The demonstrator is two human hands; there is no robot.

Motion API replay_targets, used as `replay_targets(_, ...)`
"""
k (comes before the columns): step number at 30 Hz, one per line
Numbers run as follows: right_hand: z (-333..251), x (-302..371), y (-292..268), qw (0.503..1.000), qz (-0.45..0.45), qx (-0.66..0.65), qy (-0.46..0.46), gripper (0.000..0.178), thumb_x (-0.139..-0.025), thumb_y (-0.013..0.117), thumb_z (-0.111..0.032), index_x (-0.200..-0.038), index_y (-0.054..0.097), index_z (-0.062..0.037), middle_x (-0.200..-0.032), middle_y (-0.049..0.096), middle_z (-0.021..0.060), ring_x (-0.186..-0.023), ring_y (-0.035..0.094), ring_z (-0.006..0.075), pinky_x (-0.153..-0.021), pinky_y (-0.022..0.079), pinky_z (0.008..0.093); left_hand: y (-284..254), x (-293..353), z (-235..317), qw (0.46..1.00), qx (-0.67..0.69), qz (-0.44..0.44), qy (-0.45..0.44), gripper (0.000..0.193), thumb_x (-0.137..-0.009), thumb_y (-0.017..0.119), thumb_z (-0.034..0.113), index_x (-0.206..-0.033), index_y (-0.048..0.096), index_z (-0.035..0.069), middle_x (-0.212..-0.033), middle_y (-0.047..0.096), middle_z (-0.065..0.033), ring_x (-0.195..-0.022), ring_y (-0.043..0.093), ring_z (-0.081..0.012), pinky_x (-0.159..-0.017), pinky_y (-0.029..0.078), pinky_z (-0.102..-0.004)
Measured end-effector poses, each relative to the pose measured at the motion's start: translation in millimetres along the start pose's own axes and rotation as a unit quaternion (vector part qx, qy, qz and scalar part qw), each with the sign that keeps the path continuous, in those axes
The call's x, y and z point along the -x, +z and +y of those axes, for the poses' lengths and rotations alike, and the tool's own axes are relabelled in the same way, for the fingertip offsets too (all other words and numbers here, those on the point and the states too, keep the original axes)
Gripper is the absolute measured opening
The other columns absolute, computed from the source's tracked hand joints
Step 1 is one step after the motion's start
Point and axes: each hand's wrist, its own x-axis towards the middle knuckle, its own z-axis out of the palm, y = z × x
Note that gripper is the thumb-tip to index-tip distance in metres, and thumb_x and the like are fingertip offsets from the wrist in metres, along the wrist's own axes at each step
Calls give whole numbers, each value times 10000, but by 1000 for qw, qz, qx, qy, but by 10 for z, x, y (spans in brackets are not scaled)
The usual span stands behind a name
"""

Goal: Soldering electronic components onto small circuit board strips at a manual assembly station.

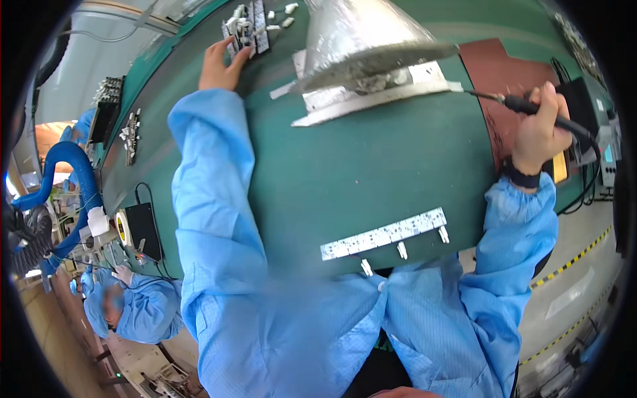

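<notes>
My left hand (224, 66) reaches to the far left of the bench, thumb and index finger apart at the near end of a pile of circuit board strips (260, 30) with white connectors. Whether the fingertips touch a strip is hard to make out. In my right hand (545, 130) is a soldering iron (521, 104), its thin tip pointing left toward the end of a pale metal bar (378, 99). Close to my body lies one white circuit board strip (385, 233), with white connectors (402, 250) along its near edge.
A foil-wrapped hood (371, 33) stands over the pale bar at the far middle. Under the iron lies a brown mat (488, 79); a power unit (607, 166) is at the right. Another board strip (131, 138) lies left. Beyond the bench sits another person (142, 305) near a blue hose (76, 156).
</notes>
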Motion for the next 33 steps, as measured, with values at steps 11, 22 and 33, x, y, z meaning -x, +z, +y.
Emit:
replay_targets(11, -99, 53, -44, 1000, -5, -2, 20, 301, -926, 651, -137, -660, 575, -20, -695, 582, -1, -667, 499, 72, -634, 392, 226, -771, 1097, 1169, 978, 161, -101, -88, 219, -933, 667, 198, -1039, 690, 7, -989, 682, -136, -892, 665, -254, -819, 520, -321)
replay_targets(22, -209, 139, 39, 999, -19, -33, 7, 315, -924, 655, -130, -650, 555, -12, -689, 576, 14, -666, 502, 78, -637, 393, 231, -1088, 2138, 2776, 928, 173, -329, 27, 324, -785, 781, 231, -1042, 688, 56, -835, 576, -90, -759, 595, -286, -657, 482, -382)
replay_targets(33, -530, 435, 165, 996, -29, -66, -51, 336, -947, 559, -73, -633, 452, -22, -596, 446, 31, -559, 428, 108, -549, 362, 265, -566, 1756, 2525, 900, 336, -201, -191, 331, -886, 708, 74, -1191, 622, -20, -1082, 656, -116, -958, 645, -178, -791, 530, -317)
